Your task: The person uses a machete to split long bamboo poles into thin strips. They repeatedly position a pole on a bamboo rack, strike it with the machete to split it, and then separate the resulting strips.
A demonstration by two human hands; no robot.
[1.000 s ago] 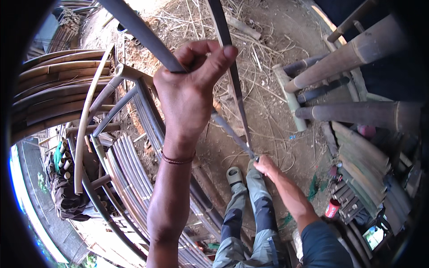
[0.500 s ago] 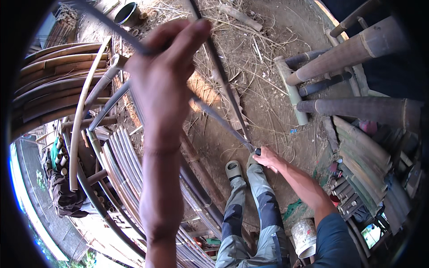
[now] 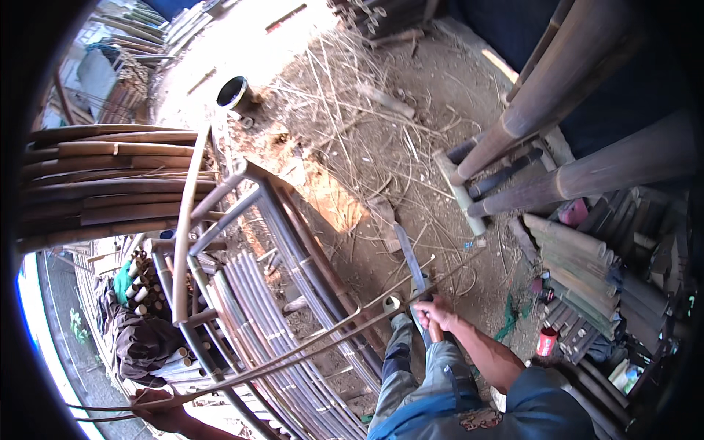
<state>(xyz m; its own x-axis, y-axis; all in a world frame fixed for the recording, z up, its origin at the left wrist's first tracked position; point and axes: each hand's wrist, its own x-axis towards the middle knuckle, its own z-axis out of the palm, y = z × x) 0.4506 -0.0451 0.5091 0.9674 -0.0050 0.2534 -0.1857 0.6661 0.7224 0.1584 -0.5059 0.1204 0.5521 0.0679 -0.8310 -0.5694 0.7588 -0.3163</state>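
Two long, thin bamboo strips (image 3: 264, 369) run across the lower part of the view. Far out at the lower left, my left hand (image 3: 155, 409) is closed around them. Their other ends reach past my right hand (image 3: 434, 312), in front of my legs. That hand grips the wooden handle of a machete, whose long grey blade (image 3: 408, 249) points away from me over the ground. The strips cross close to the blade's base; whether they touch it I cannot tell.
A bamboo bench frame with slats (image 3: 253, 308) stands left of my legs. Split bamboo (image 3: 132, 192) is stacked beyond it. Thick bamboo poles (image 3: 528, 110) and a bamboo pile (image 3: 572, 249) are at the right. Shavings and a black bucket (image 3: 233, 93) lie ahead; a red can (image 3: 545, 342) stands right.
My left hand has gone from high in front of me down to the far lower left, pulling the strips across. My right hand has stayed near my legs, and the view has shifted.
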